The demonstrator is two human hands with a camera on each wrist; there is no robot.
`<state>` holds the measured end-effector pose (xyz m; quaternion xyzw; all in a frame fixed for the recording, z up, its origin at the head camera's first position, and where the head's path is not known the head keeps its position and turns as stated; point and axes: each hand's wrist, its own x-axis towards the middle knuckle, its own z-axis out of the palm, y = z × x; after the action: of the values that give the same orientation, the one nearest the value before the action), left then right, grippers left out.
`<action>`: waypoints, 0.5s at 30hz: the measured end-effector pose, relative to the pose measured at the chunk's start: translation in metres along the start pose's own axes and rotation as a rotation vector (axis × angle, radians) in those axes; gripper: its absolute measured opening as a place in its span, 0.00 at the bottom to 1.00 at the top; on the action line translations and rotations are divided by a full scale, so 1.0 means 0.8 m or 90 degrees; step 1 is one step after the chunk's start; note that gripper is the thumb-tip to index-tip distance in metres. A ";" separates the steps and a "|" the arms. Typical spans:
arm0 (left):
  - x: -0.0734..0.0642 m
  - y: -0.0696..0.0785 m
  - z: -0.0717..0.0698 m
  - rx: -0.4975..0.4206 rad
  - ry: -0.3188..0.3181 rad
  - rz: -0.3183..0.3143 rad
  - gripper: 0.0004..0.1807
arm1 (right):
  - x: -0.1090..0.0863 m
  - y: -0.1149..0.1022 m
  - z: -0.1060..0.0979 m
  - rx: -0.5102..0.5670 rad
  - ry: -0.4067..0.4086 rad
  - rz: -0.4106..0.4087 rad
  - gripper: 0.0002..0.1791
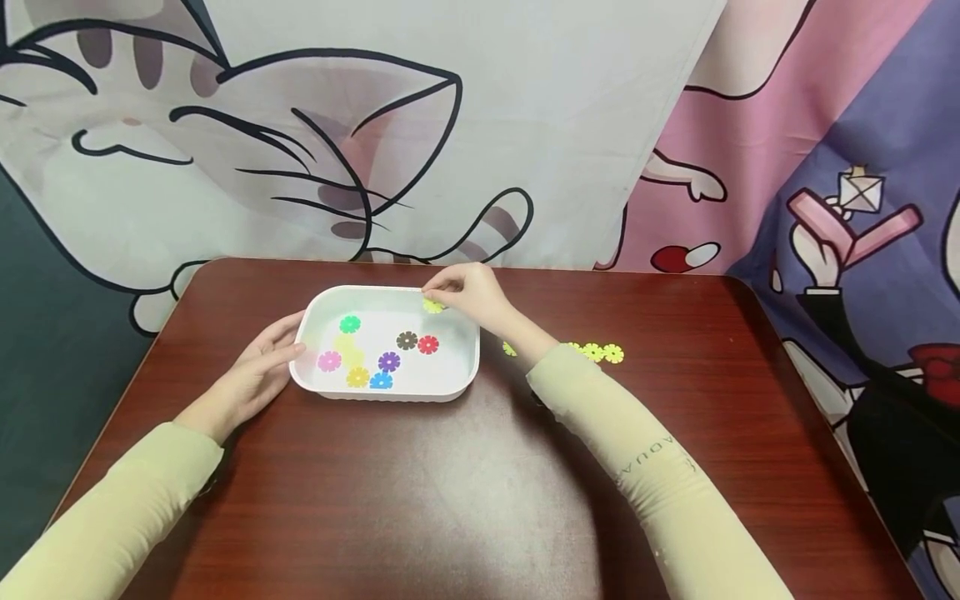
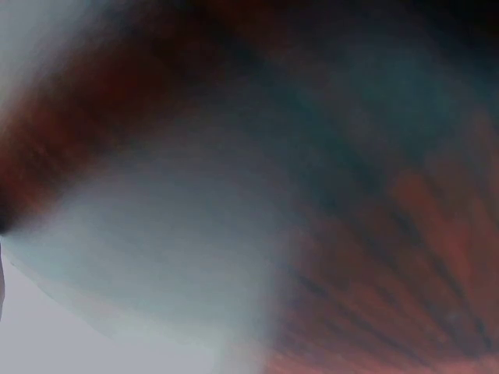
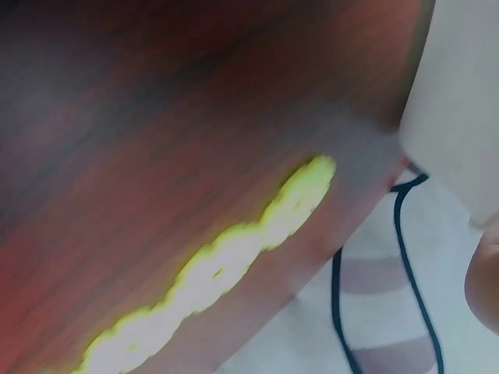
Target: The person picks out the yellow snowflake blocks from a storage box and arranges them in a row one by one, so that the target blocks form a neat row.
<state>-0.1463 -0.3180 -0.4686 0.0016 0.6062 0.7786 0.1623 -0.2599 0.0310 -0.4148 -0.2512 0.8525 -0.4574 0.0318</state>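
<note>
A white plastic tray point(image 1: 397, 393) stands on the table, its left rim held between the thumb and fingers of my left hand point(image 1: 258, 367). Over the tray's back right corner, my right hand point(image 1: 476, 296) pinches a yellow-green flower-shaped disc point(image 1: 432, 306). Inside the tray lie similar discs: green point(image 1: 349, 325), pink point(image 1: 329, 361), purple point(image 1: 388, 361), blue point(image 1: 381, 381), brown point(image 1: 407, 340), red point(image 1: 428, 344) and several yellow ones point(image 1: 357, 377). Beyond my right wrist runs a row of yellow-green discs point(image 3: 214, 273), partly hidden by the forearm in the head view. The left wrist view is blurred.
The dark red-brown wooden table point(image 1: 420, 492) has its far edge just behind the tray. Behind it hangs a cloth with a cartoon cat point(image 1: 300, 150), and at the right a pink and blue printed cloth point(image 1: 795, 142).
</note>
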 end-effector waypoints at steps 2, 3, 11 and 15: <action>0.000 0.000 0.000 -0.002 0.000 0.002 0.31 | -0.003 0.006 -0.009 0.004 0.006 0.001 0.04; 0.000 0.000 0.001 -0.002 0.000 0.004 0.31 | -0.005 0.008 -0.014 0.009 0.007 0.005 0.04; 0.001 -0.001 0.002 -0.003 0.002 0.008 0.31 | -0.019 0.026 -0.051 0.050 0.031 0.039 0.07; 0.001 0.000 0.001 -0.003 0.005 0.002 0.31 | -0.028 0.037 -0.069 0.059 0.048 0.050 0.08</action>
<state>-0.1466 -0.3167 -0.4688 -0.0011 0.6048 0.7804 0.1588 -0.2675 0.0968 -0.4102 -0.1988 0.8399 -0.5042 0.0293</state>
